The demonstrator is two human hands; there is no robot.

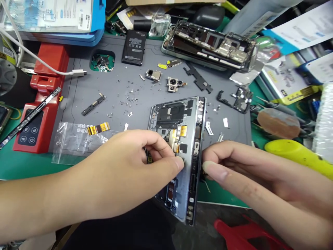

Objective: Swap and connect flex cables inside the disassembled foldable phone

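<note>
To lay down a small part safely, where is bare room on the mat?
Bare: the grey mat between USB-C plug, slim black strip and scattered screws; a narrower patch between battery and circuit board. Crowded: among those screws and around the camera module.

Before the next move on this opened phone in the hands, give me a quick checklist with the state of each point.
1. Left hand on the opened phone, thumb on its face: ok.
2. Right hand gripping something: cannot tell; its fingertips are partly hidden by the phone's edge.
3. Small screws gathered: not ok, scattered on the gray mat.
4. Battery apart from both hands: ok.
5. Ribbon cable apart from both hands: ok.
</note>
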